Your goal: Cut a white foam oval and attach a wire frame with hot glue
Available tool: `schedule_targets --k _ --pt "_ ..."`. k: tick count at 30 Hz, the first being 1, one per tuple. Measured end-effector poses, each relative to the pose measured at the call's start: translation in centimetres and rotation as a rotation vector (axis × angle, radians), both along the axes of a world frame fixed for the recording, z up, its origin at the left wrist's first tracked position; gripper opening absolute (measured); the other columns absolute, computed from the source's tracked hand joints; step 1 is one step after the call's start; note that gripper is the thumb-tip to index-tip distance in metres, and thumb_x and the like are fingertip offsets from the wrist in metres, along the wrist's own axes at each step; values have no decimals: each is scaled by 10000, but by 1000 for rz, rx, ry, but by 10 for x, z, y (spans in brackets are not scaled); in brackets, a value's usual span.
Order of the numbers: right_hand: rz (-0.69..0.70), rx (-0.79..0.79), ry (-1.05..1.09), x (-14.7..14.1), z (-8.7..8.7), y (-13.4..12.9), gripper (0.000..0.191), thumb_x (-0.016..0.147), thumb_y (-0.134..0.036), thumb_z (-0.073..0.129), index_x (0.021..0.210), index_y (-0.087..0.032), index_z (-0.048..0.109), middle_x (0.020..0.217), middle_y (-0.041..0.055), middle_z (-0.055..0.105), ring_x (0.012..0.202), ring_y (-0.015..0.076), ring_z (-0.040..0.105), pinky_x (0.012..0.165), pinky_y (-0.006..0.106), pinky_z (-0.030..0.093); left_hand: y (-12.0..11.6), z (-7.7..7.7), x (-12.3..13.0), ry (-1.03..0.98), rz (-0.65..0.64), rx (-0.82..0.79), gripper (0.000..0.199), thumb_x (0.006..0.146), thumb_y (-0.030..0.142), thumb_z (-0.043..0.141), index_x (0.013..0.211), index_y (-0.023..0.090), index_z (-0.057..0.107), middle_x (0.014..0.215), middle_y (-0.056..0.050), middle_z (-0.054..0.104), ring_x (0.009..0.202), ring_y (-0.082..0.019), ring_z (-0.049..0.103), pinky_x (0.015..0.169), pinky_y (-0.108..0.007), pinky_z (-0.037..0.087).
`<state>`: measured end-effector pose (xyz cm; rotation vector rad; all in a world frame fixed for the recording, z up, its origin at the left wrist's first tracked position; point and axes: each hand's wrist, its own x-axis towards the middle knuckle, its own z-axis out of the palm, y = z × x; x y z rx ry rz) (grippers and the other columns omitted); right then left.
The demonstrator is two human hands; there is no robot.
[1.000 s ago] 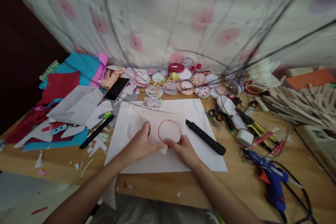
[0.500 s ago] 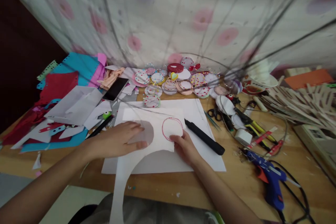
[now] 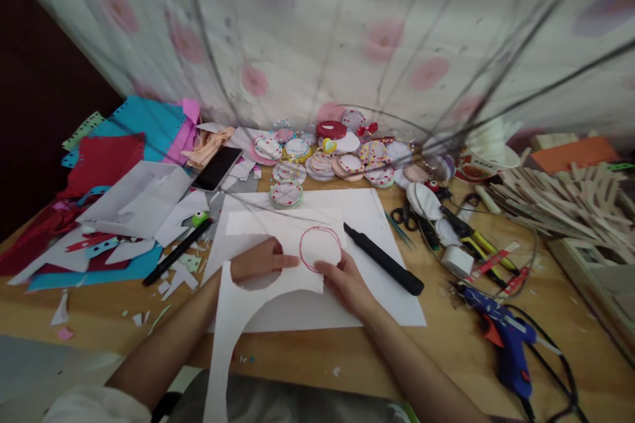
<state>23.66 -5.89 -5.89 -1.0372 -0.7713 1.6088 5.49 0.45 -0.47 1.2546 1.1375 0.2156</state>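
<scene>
A white piece of paper (image 3: 270, 287) with a round hole and a curved cut-out edge is held in both hands, a little above the table. A red circle outline (image 3: 320, 229) is drawn on its right part. My left hand (image 3: 260, 258) reaches from beneath through the hole and pinches the paper beside the circle, its fingers partly hidden. Gripping the lower right edge, my right hand (image 3: 348, 281) has its thumb on top near the circle. A larger white sheet (image 3: 297, 317) lies underneath. Right of the hands rests a long black tool (image 3: 384, 259).
Round decorated paper pieces (image 3: 347, 165) line the back. Coloured felt (image 3: 109, 162), paper scraps, a phone (image 3: 217, 168) and a black pen (image 3: 176, 254) lie left. At right are scissors (image 3: 404, 218), pliers (image 3: 479, 244), a blue glue gun (image 3: 510, 344) and wooden strips (image 3: 565, 201).
My left hand has moved from lying over the hole to passing under the paper and through the hole, now pinching it. My right hand keeps its hold at the edge.
</scene>
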Motion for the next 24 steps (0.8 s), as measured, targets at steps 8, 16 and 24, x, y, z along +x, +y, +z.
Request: schedule_targets --k 8,16,24 --pt "43 -28 -119 -4 1 11 220 727 -374 680 684 -174 597 544 -35 554 489 108 490 494 227 398 4 -5 -2 85 -70 104 248 626 375 695 634 145 602 625 -8 621 638 -189 574 580 -284 437" --pt "66 -65 -199 -9 -3 19 310 737 -407 659 571 -174 539 423 -53 458 380 79 383 393 213 286 6 -5 -7 -113 -49 57 175 676 312 668 732 147 656 674 -5 657 697 -191 595 628 -282 460" --pt "164 -91 -66 -11 1 15 263 741 -408 654 632 -183 575 504 -29 521 411 88 428 409 221 328 6 -7 -9 -466 -92 -34 373 716 240 651 1082 168 630 953 -55 711 978 -236 614 860 -351 464"
